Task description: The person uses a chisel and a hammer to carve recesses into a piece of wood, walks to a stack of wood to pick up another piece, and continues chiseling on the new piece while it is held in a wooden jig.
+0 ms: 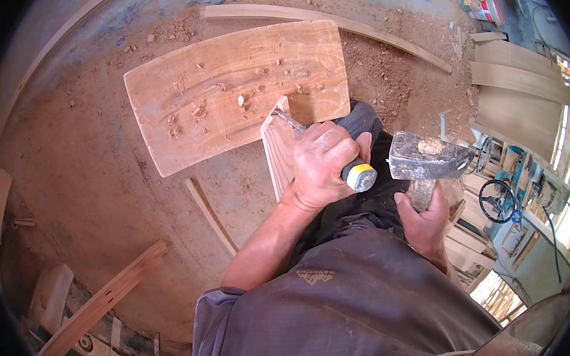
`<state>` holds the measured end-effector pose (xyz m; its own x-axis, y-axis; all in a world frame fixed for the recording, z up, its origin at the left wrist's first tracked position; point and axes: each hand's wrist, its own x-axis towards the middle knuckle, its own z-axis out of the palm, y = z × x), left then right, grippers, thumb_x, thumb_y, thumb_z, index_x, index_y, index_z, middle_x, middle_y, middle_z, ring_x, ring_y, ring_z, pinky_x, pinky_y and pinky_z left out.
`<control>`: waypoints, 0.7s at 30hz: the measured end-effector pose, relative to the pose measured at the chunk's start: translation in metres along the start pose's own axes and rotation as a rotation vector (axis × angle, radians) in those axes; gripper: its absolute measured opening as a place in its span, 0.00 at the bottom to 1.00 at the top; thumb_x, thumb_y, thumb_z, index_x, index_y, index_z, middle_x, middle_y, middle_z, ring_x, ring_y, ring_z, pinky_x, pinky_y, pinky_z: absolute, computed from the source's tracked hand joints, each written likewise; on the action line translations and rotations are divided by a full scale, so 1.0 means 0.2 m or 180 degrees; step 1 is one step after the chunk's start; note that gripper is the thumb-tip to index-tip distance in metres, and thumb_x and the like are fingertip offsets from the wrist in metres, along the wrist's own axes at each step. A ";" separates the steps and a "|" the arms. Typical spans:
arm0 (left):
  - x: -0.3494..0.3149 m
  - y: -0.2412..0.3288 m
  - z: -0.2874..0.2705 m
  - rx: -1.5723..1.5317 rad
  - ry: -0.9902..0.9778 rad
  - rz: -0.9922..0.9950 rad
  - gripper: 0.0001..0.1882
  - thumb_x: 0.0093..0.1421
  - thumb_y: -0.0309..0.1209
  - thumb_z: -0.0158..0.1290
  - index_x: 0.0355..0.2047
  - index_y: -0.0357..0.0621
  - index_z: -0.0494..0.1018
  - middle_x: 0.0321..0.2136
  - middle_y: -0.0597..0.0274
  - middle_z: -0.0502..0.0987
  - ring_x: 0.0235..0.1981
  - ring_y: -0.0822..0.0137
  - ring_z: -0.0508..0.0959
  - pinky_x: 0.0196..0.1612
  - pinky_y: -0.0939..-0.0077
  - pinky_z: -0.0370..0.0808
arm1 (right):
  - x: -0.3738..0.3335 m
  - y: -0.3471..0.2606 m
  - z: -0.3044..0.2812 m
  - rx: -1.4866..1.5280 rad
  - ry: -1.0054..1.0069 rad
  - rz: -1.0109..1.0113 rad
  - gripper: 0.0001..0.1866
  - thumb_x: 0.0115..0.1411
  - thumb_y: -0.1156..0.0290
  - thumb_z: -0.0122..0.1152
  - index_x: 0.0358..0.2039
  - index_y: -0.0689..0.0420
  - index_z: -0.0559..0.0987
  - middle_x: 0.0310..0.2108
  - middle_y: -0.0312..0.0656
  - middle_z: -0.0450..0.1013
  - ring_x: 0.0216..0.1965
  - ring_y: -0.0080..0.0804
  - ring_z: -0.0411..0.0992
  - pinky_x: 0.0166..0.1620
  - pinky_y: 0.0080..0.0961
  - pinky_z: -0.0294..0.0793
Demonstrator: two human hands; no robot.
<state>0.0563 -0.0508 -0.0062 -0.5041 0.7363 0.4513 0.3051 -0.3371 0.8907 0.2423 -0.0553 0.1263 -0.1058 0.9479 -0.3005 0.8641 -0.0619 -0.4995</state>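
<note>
My left hand is closed round a chisel with a black and yellow handle. The chisel's metal blade points away from me, its tip at the upper end of a narrow wooden piece. That piece's far end rests on or against a wide wooden board scattered with chips. In my right hand is a hammer with a heavy, worn head, held upright to the right of the chisel handle and apart from it. Part of the narrow piece is hidden behind my left hand and forearm.
A long curved strip lies beyond the board, among wood chips on the dusty floor. At left are a thin strip and a slotted beam. Rightward stand curved panels, a machine with a black handwheel, and a bucket.
</note>
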 end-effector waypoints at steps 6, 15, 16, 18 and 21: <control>0.02 0.01 0.00 0.0150 0.0102 -0.0149 0.19 0.46 0.20 0.65 0.15 0.46 0.63 0.15 0.60 0.67 0.16 0.57 0.71 0.20 0.63 0.66 | 0.00 -0.03 0.00 0.0082 0.0195 -0.0225 0.14 0.55 0.77 0.70 0.40 0.65 0.76 0.30 0.44 0.77 0.30 0.27 0.75 0.36 0.28 0.74; 0.10 0.01 0.01 0.0307 0.0189 -0.0393 0.16 0.46 0.20 0.65 0.17 0.44 0.67 0.16 0.56 0.68 0.17 0.52 0.71 0.22 0.61 0.66 | 0.12 -0.15 -0.01 -0.0833 -0.0314 -0.1644 0.11 0.54 0.84 0.63 0.39 0.67 0.78 0.31 0.50 0.79 0.35 0.49 0.80 0.38 0.35 0.77; 0.10 0.01 0.00 0.0372 0.0192 -0.0389 0.15 0.46 0.20 0.65 0.17 0.44 0.67 0.16 0.56 0.68 0.17 0.52 0.71 0.22 0.61 0.66 | 0.12 -0.15 -0.01 -0.0677 -0.0261 -0.1701 0.11 0.54 0.84 0.63 0.40 0.67 0.78 0.32 0.50 0.79 0.36 0.49 0.80 0.39 0.35 0.77; 0.10 0.02 -0.01 0.0240 0.0155 -0.0390 0.16 0.46 0.20 0.65 0.17 0.44 0.66 0.15 0.56 0.68 0.17 0.53 0.71 0.22 0.61 0.66 | 0.10 -0.19 -0.02 -0.0365 -0.0187 -0.1789 0.11 0.56 0.83 0.62 0.41 0.66 0.79 0.33 0.50 0.80 0.37 0.48 0.80 0.39 0.35 0.77; 0.09 0.02 0.00 0.0249 0.0213 -0.0411 0.16 0.46 0.21 0.65 0.17 0.44 0.66 0.15 0.57 0.68 0.17 0.54 0.70 0.21 0.61 0.66 | 0.02 -0.17 0.04 0.0250 0.0267 -0.1324 0.13 0.53 0.83 0.68 0.41 0.67 0.81 0.38 0.49 0.81 0.39 0.44 0.80 0.46 0.35 0.76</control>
<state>0.0497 -0.0391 0.0058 -0.5952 0.7289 0.3384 0.2950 -0.1935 0.9357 0.2086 -0.0521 0.1365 -0.3941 0.9190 0.0050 0.7158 0.3104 -0.6255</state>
